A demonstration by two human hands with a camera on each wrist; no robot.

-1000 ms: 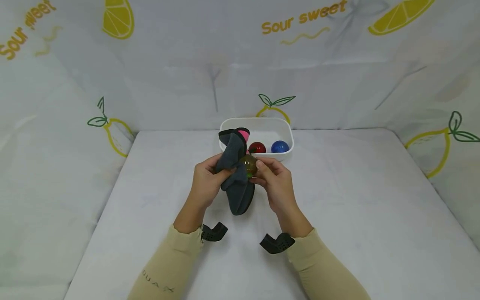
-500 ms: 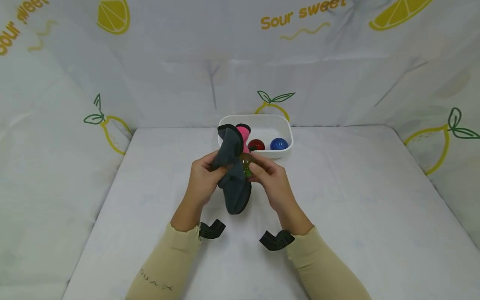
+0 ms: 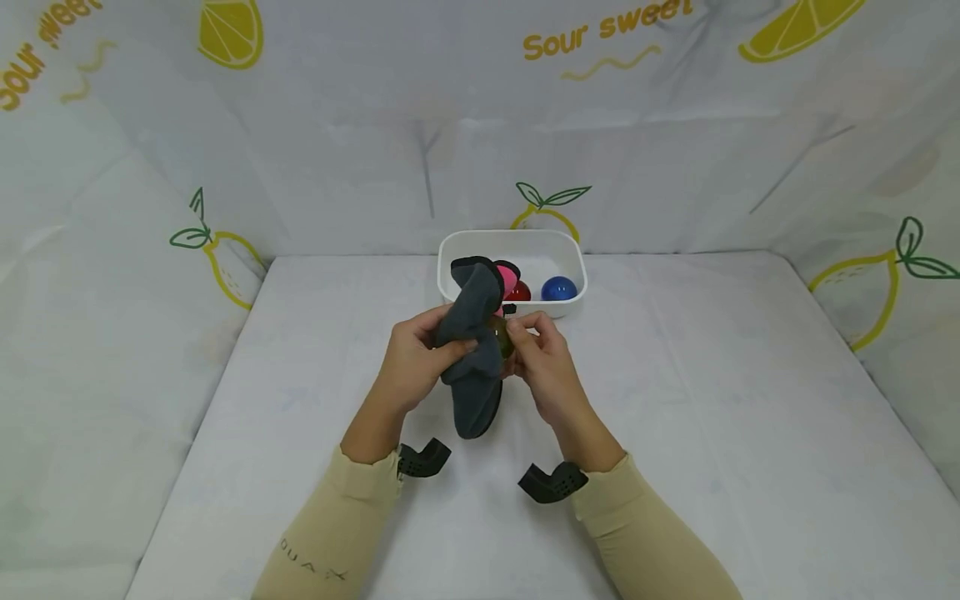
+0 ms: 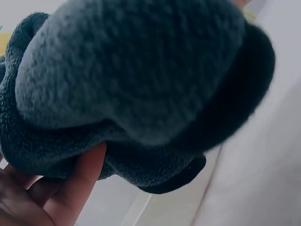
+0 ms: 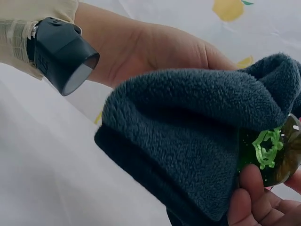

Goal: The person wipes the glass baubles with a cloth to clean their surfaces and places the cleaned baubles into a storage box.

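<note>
A dark blue-grey fleecy cloth (image 3: 474,304) with black edging and a pink underside hangs in folds over the table. My left hand (image 3: 412,354) grips it, thumb in front; the left wrist view shows a finger pressed into the fabric (image 4: 136,70). At its right side, my right hand (image 3: 553,371) pinches a clear brownish ball (image 3: 502,336). In the right wrist view the ball (image 5: 284,155) has a green shape inside and touches the cloth, which hides part of it. Fingers (image 5: 254,188) of the right hand lie under the ball.
Behind the hands stands a white plastic box (image 3: 525,236), holding a red ball (image 3: 519,292) and a blue ball (image 3: 558,289). The cloth overlaps its front left part in view. A white sheet (image 3: 720,392) covers the table; a lemon-printed curtain (image 3: 337,167) rises behind.
The cloth's upper part has shifted right, over part of the red ball in view. Less of the brownish ball shows now. Both hands keep their holds near the same place.
</note>
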